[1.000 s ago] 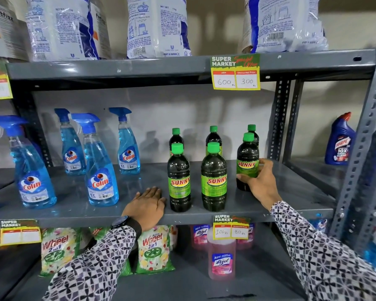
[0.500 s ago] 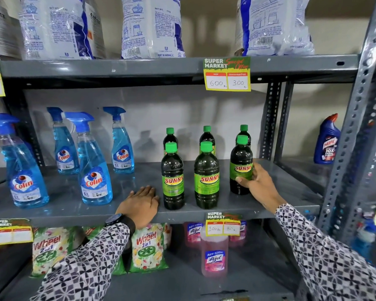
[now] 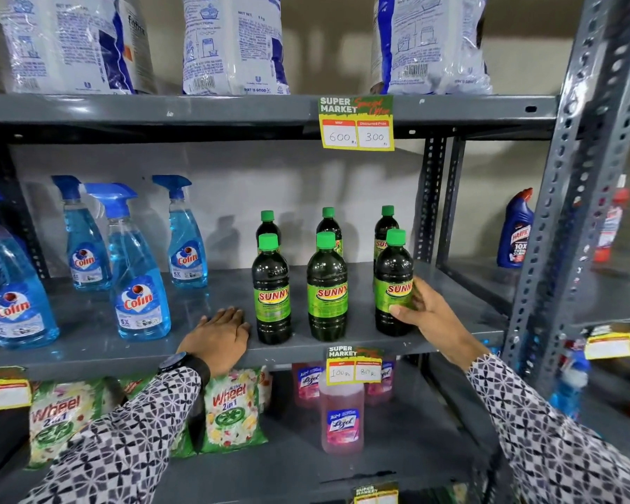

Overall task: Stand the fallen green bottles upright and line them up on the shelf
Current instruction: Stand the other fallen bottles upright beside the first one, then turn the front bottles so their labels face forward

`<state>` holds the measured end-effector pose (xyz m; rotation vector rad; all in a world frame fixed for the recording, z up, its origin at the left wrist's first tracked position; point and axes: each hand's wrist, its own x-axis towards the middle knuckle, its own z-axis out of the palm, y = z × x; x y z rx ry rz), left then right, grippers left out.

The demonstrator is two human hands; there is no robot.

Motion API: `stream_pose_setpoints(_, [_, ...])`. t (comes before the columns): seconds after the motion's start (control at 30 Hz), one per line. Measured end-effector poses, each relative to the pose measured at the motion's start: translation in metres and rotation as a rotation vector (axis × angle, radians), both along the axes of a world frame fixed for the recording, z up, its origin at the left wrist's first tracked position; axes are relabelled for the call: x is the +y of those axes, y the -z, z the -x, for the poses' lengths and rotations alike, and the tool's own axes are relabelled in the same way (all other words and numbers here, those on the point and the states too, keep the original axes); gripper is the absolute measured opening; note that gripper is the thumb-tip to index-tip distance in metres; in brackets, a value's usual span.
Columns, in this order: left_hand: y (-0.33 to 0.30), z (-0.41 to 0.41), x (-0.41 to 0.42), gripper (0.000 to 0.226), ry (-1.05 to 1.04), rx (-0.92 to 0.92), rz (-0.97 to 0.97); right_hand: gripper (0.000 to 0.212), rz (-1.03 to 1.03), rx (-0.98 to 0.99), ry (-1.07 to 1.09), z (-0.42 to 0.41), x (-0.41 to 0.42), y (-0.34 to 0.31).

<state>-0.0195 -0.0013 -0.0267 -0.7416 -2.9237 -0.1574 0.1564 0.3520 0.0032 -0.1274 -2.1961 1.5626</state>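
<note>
Several dark green Sunny bottles with green caps stand upright on the grey middle shelf [image 3: 88, 343], in a front row and a back row. The front row holds a left bottle [image 3: 271, 296], a middle bottle [image 3: 327, 296] and a right bottle [image 3: 393, 281]. Behind them stand three more [image 3: 268, 227], [image 3: 329, 223], [image 3: 386, 223]. My right hand [image 3: 430, 314] is wrapped around the lower part of the front right bottle. My left hand [image 3: 217, 338] lies flat, palm down, on the shelf just left of the front left bottle, not touching it.
Blue Colin spray bottles [image 3: 137, 281] fill the shelf's left half. White detergent bags [image 3: 233, 41] sit on the shelf above; Wheel packets [image 3: 230, 412] and pink Lizol bottles [image 3: 342, 420] sit below. A slotted grey upright [image 3: 568, 198] stands at the right, with a blue Harpic bottle [image 3: 515, 231] beyond it.
My right hand has drawn the right-hand bottle forward toward the shelf's front edge, level with the other two front bottles. My left hand stays flat on the shelf.
</note>
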Motion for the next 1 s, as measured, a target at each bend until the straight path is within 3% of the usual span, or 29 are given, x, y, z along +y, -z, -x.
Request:
stream_pose_setpoints(0.1, [-0.003,-0.012,-0.003,0.053,-0.005,0.013,-0.147,0.074,-0.061,0.133,0.313,-0.012,-0.017,-0.001])
stream_pose_setpoints(0.2, [-0.008,-0.022,-0.009,0.040,-0.017,-0.007,-0.566,0.032,-0.127,0.384,0.616,-0.025,-0.053,-0.004])
stream_pose_setpoints(0.27, [-0.012,-0.023,-0.014,0.042,0.030,-0.127,-0.913,0.017,-0.231,0.411,0.558,-0.024,-0.086,-0.002])
stream_pose_setpoints(0.33, [-0.018,-0.025,-0.015,0.052,0.140,-0.308,-1.066,0.016,-0.350,0.342,0.406,-0.018,-0.121,0.006])
stream_pose_setpoints(0.43, [-0.023,-0.031,-0.009,0.064,0.257,-0.433,-1.062,0.039,-0.423,0.150,0.169,0.000,-0.173,0.020])
stream_pose_setpoints(0.57, [-0.032,-0.038,0.003,0.066,0.317,-0.446,-1.088,0.068,-0.399,0.039,0.146,0.029,-0.211,0.029])
stream_pose_setpoints(0.8, [-0.034,-0.032,-0.014,0.063,0.290,-0.422,-1.089,0.049,-0.228,0.116,0.141,0.062,-0.214,0.028])
stream_pose_setpoints(1.0, [-0.019,-0.031,-0.034,0.070,0.333,-0.438,-1.087,0.046,-0.131,0.122,0.125,0.067,-0.220,0.029])
